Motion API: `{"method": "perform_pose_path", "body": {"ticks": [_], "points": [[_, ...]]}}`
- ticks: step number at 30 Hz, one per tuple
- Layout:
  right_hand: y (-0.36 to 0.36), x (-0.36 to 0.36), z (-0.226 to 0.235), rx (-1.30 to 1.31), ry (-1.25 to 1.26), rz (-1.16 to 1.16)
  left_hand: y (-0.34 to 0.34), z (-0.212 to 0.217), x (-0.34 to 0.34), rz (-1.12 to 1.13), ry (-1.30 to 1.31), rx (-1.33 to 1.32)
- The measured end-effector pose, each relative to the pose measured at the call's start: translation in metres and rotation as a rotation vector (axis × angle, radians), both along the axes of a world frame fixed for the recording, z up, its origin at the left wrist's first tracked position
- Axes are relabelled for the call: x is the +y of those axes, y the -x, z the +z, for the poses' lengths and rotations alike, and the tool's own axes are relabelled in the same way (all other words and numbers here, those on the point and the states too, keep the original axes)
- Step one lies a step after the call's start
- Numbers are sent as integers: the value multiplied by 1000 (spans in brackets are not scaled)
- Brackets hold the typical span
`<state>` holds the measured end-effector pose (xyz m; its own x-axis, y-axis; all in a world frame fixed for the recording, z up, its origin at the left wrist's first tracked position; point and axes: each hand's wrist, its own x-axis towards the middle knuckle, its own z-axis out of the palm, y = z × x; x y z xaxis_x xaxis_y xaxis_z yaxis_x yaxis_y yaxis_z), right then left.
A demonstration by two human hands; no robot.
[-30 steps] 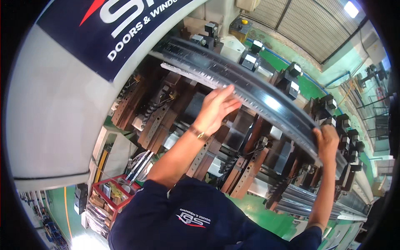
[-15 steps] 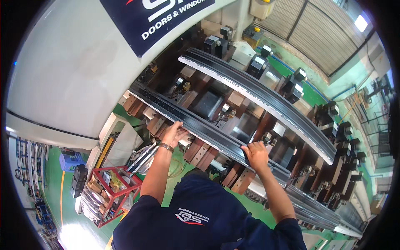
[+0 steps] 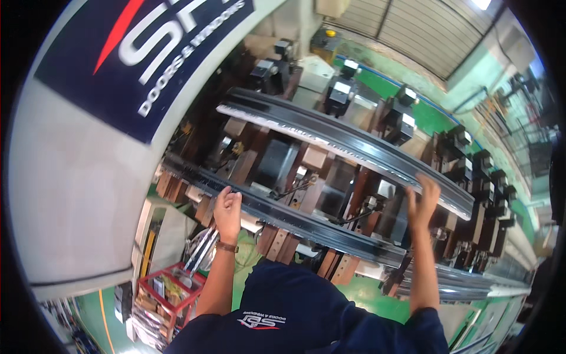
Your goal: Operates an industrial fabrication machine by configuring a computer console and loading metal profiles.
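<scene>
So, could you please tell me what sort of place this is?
Probably a factory workshop. What suggests it: two long dark profiles, a row of black machine blocks with whitish faces beyond them, and a loaded red-framed rack at lower left.

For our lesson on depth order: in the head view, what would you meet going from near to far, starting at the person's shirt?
Navy shirt → nearer dark profile → farther dark profile → yellow-capped container.
</scene>
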<state>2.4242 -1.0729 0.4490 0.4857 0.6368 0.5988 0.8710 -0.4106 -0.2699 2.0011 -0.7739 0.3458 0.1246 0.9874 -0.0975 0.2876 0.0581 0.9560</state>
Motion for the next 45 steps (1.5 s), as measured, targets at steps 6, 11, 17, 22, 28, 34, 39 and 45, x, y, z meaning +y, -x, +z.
{"method": "perform_pose_path", "body": {"ticks": [6,11,17,22,28,34,39,45], "points": [[-105,10,4,-1,312,-23,-149,33,34,-282,415,-505],[-121,24,-15,20,335,13,-217,23,67,-349,691,-756],[-140,80,41,-138,232,26,-247,89,118,-364,439,-892],[-176,197,77,-137,202,3,-322,115,162,-494,521,-981],[-223,289,43,14,288,-19,-379,84,235,-481,658,-991],[-244,320,6,8,300,50,-399,49,253,-366,726,-930],[-236,336,-8,35,292,60,-399,27,261,-306,619,-916],[-239,331,-43,58,265,17,-405,13,258,-274,630,-917]]}}
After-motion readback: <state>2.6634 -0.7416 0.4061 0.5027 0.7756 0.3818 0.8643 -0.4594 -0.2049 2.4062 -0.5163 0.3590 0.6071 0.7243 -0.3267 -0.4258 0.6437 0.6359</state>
